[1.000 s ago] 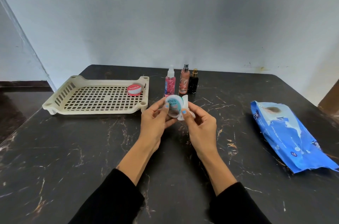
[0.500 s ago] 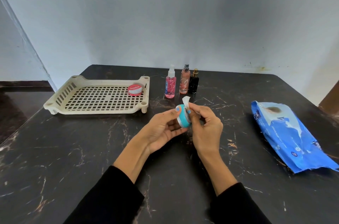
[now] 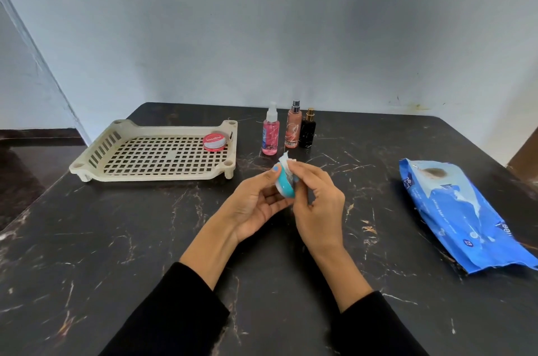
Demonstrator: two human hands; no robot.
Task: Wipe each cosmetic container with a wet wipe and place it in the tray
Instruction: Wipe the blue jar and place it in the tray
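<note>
Comparing with a second ago, we find the teal jar (image 3: 284,184), pinched by the left hand (image 3: 256,204) above the table (image 3: 116,253), now turned edge-on while the right hand (image 3: 317,204) pinches the wet wipe (image 3: 286,162) against it, so wiping continues short of the tray (image 3: 96,149).

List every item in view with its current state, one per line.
teal jar: held in the left hand, tilted, being wiped
wet wipe: pinched in the right hand, against the jar
red tin: in the tray, lid on
three spray bottles: upright on the table, capped
wipes pack: lying flat on the table
</note>
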